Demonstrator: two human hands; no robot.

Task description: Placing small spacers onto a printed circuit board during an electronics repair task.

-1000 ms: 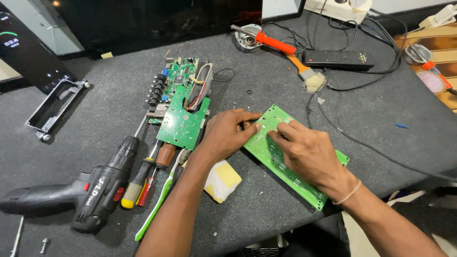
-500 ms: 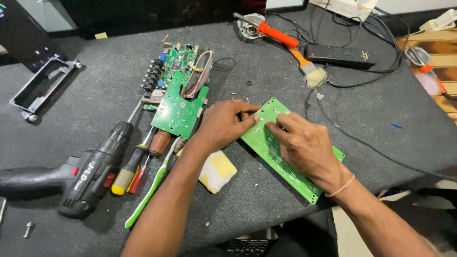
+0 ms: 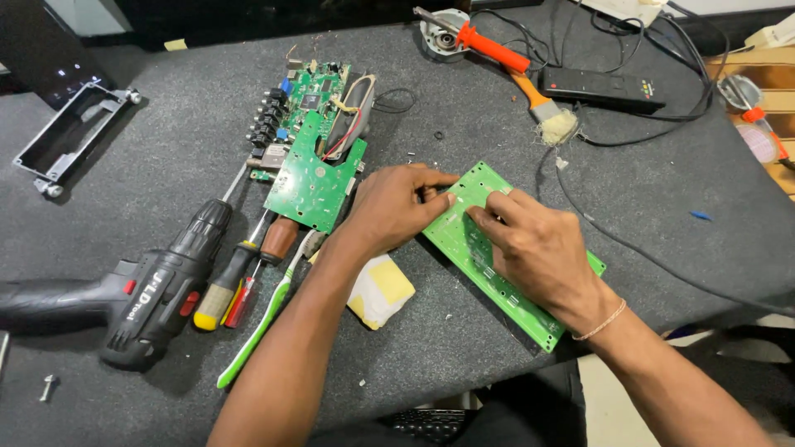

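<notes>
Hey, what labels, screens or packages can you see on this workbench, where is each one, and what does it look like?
Dark screen: far left corner, black slab with small glowing marks.
Drill: left of the left hand, black body with pale lettering and a red patch.
Remote: far side, beyond the right hand, black bar with small coloured marks.
No packages visible.

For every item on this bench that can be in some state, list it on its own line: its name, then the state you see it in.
Left hand: resting on the long green circuit board, fingertips at its edge.
Right hand: flat on that board, pressing.
Long green circuit board: lying flat, bare, out of any housing.
Smaller circuit boards: stacked, wires attached.
Cordless drill: lying on its side, unheld.
Screwdrivers: lying flat.
Brush: lying down, bristles dusty.
</notes>
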